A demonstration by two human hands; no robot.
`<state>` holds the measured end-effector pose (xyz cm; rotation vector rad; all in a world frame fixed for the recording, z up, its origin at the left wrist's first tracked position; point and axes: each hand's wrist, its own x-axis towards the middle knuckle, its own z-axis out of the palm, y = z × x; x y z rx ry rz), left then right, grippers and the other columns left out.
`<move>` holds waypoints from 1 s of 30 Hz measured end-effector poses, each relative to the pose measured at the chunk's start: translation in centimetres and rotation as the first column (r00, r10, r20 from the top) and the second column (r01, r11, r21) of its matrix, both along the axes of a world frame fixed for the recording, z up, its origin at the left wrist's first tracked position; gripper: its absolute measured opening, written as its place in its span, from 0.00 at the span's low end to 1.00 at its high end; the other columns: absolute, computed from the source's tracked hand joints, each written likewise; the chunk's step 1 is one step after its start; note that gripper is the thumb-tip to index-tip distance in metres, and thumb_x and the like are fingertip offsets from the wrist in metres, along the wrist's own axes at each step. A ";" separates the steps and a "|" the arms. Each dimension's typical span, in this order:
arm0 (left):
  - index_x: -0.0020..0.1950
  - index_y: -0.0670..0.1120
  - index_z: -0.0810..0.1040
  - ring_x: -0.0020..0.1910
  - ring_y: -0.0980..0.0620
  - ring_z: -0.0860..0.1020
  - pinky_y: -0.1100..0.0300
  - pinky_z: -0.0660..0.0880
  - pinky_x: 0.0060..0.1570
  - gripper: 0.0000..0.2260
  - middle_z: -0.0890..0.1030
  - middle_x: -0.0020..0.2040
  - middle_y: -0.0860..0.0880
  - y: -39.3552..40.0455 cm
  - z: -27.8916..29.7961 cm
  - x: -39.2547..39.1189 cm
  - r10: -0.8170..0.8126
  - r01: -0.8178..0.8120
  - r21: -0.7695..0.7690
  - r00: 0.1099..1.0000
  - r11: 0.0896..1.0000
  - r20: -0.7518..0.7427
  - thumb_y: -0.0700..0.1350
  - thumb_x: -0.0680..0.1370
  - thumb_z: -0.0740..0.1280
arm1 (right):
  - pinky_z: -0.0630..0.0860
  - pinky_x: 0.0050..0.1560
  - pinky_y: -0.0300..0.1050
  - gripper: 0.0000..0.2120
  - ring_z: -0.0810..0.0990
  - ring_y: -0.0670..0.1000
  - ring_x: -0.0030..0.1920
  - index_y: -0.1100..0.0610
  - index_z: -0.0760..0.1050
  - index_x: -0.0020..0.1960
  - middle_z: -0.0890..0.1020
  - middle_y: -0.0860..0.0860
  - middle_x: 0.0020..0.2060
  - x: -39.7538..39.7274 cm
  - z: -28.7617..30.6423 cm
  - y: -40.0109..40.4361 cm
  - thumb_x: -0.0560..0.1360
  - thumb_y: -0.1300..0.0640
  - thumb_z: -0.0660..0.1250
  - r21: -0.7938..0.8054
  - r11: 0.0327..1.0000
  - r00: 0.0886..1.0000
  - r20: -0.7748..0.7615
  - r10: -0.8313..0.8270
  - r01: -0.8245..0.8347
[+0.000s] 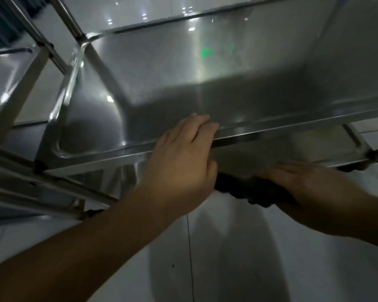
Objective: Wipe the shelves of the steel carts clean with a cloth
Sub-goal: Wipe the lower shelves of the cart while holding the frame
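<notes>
The left hand (181,158) grips the front rim of the steel cart's upper shelf (183,83), fingers (202,124) curled over its edge. At four o'clock from it, the right hand (310,184) presses flat, fingers together, on a dark cloth (244,188) lying beneath them at the lower shelf's (336,147) front edge.

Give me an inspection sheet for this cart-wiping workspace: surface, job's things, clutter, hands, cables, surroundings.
Surface: upper steel shelf looks bare and shiny, with light reflections and a green glint.
Job's things: dark cloth lies on the lower shelf, at its front edge, partly hidden under the upper one.
Clutter: nothing seen.
Hands: left hand grips the front rim of the upper shelf, fingers over the edge; right hand lies flat on the cloth, pressing it.
Cables: nothing seen.
Surroundings: second steel cart close on the left; pale glossy tiled floor below; dim light.
</notes>
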<state>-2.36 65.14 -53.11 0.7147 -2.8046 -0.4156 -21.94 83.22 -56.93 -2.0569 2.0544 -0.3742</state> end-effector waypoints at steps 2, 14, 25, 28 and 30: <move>0.78 0.47 0.72 0.77 0.48 0.65 0.57 0.56 0.76 0.27 0.71 0.77 0.49 0.2 -1.5 1.6 -0.041 0.033 -0.099 0.996 0.995 -0.084 0.45 0.78 0.65 | 0.66 0.32 0.28 0.15 0.77 0.34 0.38 0.38 0.69 0.62 0.74 0.31 0.40 -0.5 -1.6 -1.5 0.75 0.43 0.62 0.185 0.977 0.993 0.022 -0.114 0.108; 0.73 0.49 0.76 0.68 0.46 0.75 0.50 0.69 0.68 0.20 0.77 0.71 0.48 -3.0 -15.3 12.5 0.019 0.025 -0.133 0.948 0.991 0.317 0.48 0.80 0.69 | 0.75 0.44 0.51 0.11 0.79 0.55 0.40 0.54 0.77 0.50 0.80 0.54 0.39 2.8 -9.7 -14.3 0.83 0.50 0.61 0.255 0.967 0.996 0.092 -0.012 -0.012; 0.63 0.52 0.81 0.51 0.51 0.79 0.53 0.79 0.50 0.12 0.81 0.54 0.53 -7.2 -20.8 19.0 0.185 -0.154 -0.110 0.905 0.982 0.384 0.50 0.81 0.65 | 0.64 0.47 0.44 0.07 0.73 0.54 0.48 0.56 0.76 0.56 0.76 0.51 0.48 7.6 -12.3 -23.2 0.81 0.55 0.63 0.005 0.999 0.990 0.139 -0.032 0.032; 0.59 0.55 0.82 0.47 0.51 0.80 0.54 0.79 0.43 0.09 0.82 0.52 0.54 -8.4 -21.6 20.6 0.272 -0.262 -0.080 0.875 0.962 0.400 0.53 0.81 0.66 | 0.66 0.48 0.44 0.07 0.73 0.53 0.46 0.56 0.74 0.55 0.75 0.51 0.47 10.7 -13.2 -26.1 0.82 0.54 0.61 -0.082 0.991 0.982 0.167 -0.087 0.102; 0.51 0.56 0.80 0.41 0.52 0.80 0.56 0.77 0.38 0.07 0.81 0.45 0.54 -9.5 -22.2 21.5 0.361 -0.384 -0.028 0.837 0.923 0.411 0.55 0.81 0.64 | 0.67 0.43 0.44 0.07 0.73 0.52 0.43 0.54 0.75 0.59 0.76 0.49 0.45 13.2 -14.5 -27.4 0.81 0.56 0.63 -0.098 0.984 0.968 0.220 -0.122 0.147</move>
